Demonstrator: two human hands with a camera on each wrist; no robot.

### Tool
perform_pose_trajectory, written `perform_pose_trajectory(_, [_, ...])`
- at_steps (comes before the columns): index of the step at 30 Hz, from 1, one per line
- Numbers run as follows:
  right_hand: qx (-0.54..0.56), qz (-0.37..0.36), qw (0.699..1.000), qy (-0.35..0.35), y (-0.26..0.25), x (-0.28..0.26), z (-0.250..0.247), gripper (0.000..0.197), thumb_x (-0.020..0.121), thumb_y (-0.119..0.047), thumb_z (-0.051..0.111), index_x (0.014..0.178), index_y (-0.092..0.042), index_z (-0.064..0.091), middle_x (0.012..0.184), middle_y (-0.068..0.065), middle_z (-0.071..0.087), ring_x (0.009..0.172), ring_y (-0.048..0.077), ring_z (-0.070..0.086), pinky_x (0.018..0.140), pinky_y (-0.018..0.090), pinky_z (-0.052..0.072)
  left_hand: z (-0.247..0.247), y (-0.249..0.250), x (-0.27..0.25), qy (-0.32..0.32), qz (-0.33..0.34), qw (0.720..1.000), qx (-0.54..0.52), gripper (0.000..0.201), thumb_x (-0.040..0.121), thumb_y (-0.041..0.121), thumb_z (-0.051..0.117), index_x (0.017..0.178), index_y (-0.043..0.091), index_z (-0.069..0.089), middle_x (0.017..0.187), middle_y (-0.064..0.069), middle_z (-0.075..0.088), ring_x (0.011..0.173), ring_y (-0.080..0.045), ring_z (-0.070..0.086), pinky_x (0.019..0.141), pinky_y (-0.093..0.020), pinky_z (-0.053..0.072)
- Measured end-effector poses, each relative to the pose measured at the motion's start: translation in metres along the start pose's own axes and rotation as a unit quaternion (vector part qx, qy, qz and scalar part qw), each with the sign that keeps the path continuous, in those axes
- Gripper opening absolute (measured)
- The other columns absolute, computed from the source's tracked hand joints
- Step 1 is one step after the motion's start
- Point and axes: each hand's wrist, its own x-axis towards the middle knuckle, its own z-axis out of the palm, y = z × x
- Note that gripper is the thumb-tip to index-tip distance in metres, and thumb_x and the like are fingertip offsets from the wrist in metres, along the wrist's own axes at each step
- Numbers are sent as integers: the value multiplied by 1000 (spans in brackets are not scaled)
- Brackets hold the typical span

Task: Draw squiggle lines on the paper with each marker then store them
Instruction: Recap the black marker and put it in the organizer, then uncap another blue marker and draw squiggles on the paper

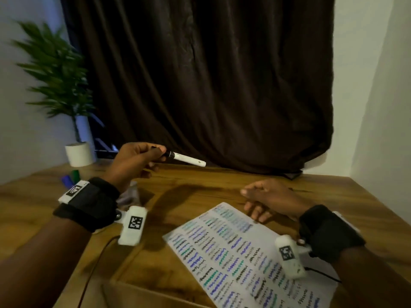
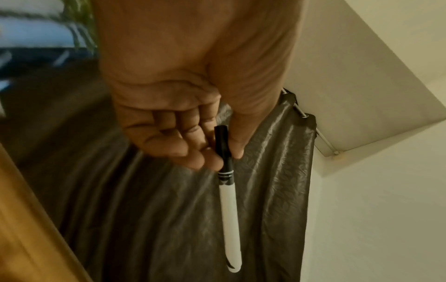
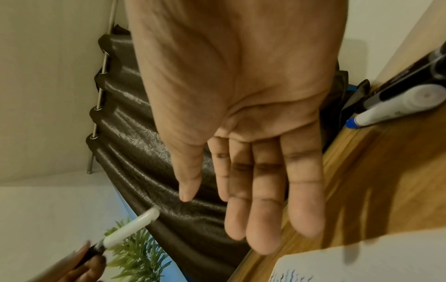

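My left hand (image 1: pixel 142 158) is raised above the far left of the wooden table (image 1: pixel 200 190) and pinches the black cap end of a white marker (image 1: pixel 189 159) between thumb and fingertips; its white barrel points right. The left wrist view shows the marker (image 2: pixel 229 209) hanging past the fingers (image 2: pixel 193 145). The right hand (image 1: pixel 264 200) hovers open, fingers relaxed, just past the far corner of the paper (image 1: pixel 244 258), which is covered in blue, teal and black squiggle rows. In the right wrist view the palm (image 3: pixel 241 95) is empty and the held marker (image 3: pixel 135 227) shows at lower left.
A potted plant (image 1: pixel 77 152) stands at the table's far left corner, with blue and green markers (image 1: pixel 71 176) lying by it. Two more markers (image 3: pixel 395 103) lie on the table at the right in the right wrist view. A dark curtain (image 1: pixel 211 85) hangs behind. A cardboard box edge (image 1: pixel 144 292) sits near me.
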Motion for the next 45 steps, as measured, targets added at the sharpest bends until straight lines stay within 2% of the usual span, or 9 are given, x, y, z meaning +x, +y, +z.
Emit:
perform_pose_trajectory(4, [-16,7,1000,11,2,2,-2,32,94,-36,69,112,-10,70,90,13,80,68,26,72,64,37,58,-83,16,-28,64,8,995,77,17,95,28,68,101,14,75,83,-1,77,65,-16,61,57,-25,45])
perform_pose_trajectory(9, [-26,-4,999,23,1,4,-1,39,85,-41,72,110,-11,72,88,13,80,68,27,72,69,40,57,-168,23,-49,153,16,969,195,24,96,32,67,92,10,75,94,-17,75,69,-25,62,61,-34,48])
perform_pose_trajectory(15, [-41,-37,998,30,-4,-2,1,106,25,-88,79,103,-16,75,88,13,80,66,26,73,58,32,57,-191,6,-57,140,-3,949,283,30,97,34,65,84,9,75,90,-15,74,63,-21,61,56,-33,49])
perform_pose_trajectory(18, [-43,-31,998,27,-2,-4,1,90,43,-80,81,105,-15,75,88,14,80,66,27,72,59,33,57,-183,-6,-54,139,-8,943,302,28,96,34,65,88,9,73,86,-13,73,61,-22,62,52,-31,49])
perform_pose_trajectory(23, [-47,-11,999,20,-2,0,0,33,88,-36,70,108,-10,73,87,14,79,65,26,70,59,33,55,-171,-29,-50,94,-61,931,348,23,95,35,67,89,14,72,83,-9,77,60,-19,64,49,-28,49])
perform_pose_trajectory(33, [-56,-15,998,14,3,6,-2,25,93,-32,69,107,-12,74,89,14,80,66,26,72,61,33,56,-167,-42,-55,70,-109,913,387,30,89,46,71,103,20,68,81,-3,75,60,-19,66,46,-27,48])
perform_pose_trajectory(37, [-59,-21,998,11,5,9,-3,24,93,-32,69,108,-14,73,89,13,80,68,27,73,63,36,57,-164,-7,-54,150,-16,883,444,31,87,50,70,100,23,68,76,-1,70,66,-14,63,56,-28,43])
perform_pose_trajectory(41, [-63,-22,998,5,4,9,1,23,94,-32,69,107,-15,74,89,12,80,67,25,73,64,35,58,-123,21,-44,111,65,950,286,22,93,41,68,98,20,71,69,-3,65,52,-13,57,54,-32,49])
perform_pose_trajectory(45, [-60,-19,998,4,0,6,4,21,95,-31,69,107,-14,74,89,10,80,66,21,73,62,32,58,-39,25,-31,-15,78,989,125,11,97,25,65,103,17,71,77,-3,67,64,-16,63,52,-31,54])
